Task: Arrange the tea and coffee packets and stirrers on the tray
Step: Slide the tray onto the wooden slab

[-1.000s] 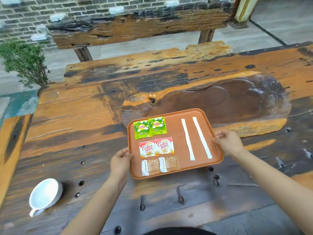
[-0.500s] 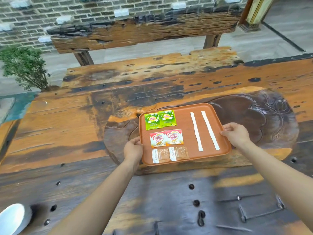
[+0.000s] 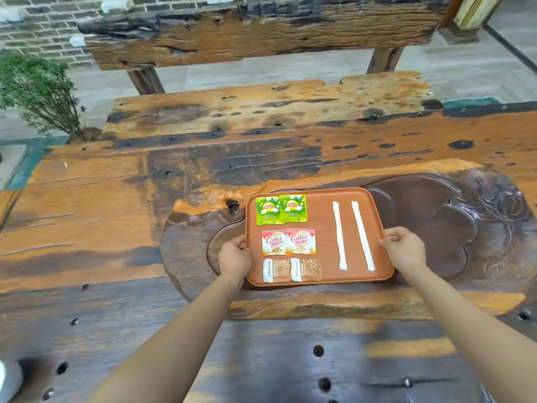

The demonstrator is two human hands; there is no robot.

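Note:
An orange-brown tray (image 3: 321, 196) rests over the carved dark basin of the wooden table. My left hand (image 3: 234, 257) grips its left rim and my right hand (image 3: 404, 250) grips its right rim. On the tray's left side lie two green tea packets (image 3: 281, 209) at the far end, two red and white creamer packets (image 3: 288, 241) in the middle, and two brown sugar packets (image 3: 292, 269) nearest me. Two white wrapped stirrers (image 3: 351, 235) lie side by side on the right half, running away from me.
The carved dark basin (image 3: 430, 225) spreads to the right of the tray. A white cup (image 3: 8, 379) shows at the bottom left edge. A small green plant (image 3: 37, 91) stands at the far left. A wooden bench (image 3: 261, 33) sits beyond the table.
Both hands have carried the tray away from me and to the right, from the near table surface onto the carved basin. The packets and stirrers kept their places on it.

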